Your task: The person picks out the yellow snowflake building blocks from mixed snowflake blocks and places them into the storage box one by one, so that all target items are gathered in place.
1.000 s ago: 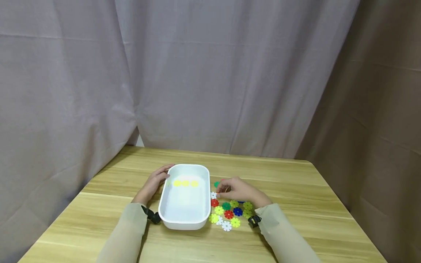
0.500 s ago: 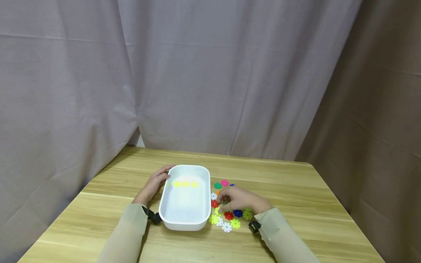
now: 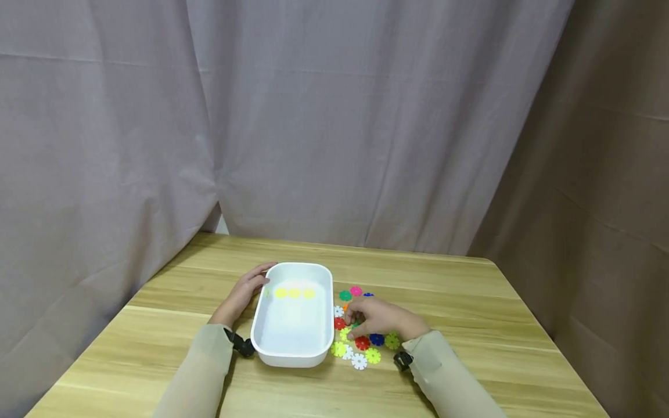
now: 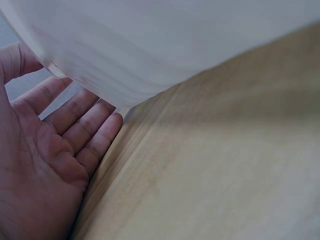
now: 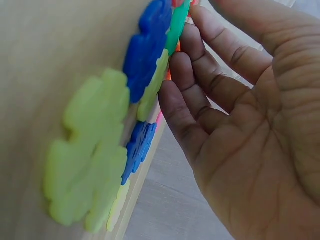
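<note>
While the white tray [image 3: 292, 359] is touched near its far left corner by the left hand [image 3: 242, 296], relaxed fingers laid along the outer wall, loose discs [image 3: 362, 343] are spread beside the tray's right wall, well in from the right edge of the surface [image 3: 460, 302]. Over them the right hand [image 3: 380, 317] is held loosely curled, thumb and forefinger parted; no disc is seen pinched. Because the discs are thin and crowded, a neighbour could be dragged along, or a flat rim missed by the fingertips. Compared with a second ago, the right hand has been brought toward the near edge; the pink disc [image 3: 356, 291], mostly hidden then, is exposed, while three yellow discs [image 3: 295, 294] are left in their row inside the tray.
</note>
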Demonstrator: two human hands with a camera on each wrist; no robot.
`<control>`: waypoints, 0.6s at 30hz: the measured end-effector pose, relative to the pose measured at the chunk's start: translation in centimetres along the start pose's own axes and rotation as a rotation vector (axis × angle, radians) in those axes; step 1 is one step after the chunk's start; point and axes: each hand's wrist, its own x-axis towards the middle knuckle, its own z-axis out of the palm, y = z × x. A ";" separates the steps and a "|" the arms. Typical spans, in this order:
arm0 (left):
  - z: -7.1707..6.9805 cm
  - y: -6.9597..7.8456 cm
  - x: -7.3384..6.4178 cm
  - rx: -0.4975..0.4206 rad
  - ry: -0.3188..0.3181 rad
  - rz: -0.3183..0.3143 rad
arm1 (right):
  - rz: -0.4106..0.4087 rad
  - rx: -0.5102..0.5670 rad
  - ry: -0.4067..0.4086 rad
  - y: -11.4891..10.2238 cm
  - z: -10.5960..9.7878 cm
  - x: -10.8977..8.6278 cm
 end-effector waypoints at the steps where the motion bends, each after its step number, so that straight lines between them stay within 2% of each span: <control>1: 0.0 0.0 0.0 0.002 0.000 0.001 | -0.001 0.000 0.000 0.0 0.0 0.0; 7: 0.0 0.2 -0.1 0.018 0.003 0.002 | -0.007 0.005 -0.002 0.1 0.0 0.1; 13: 0.0 0.1 -0.1 0.025 0.008 -0.003 | 0.031 0.029 -0.015 0.3 0.3 0.1; 18: -0.1 0.1 0.0 0.027 0.006 0.002 | 0.027 0.009 -0.018 0.2 0.2 0.2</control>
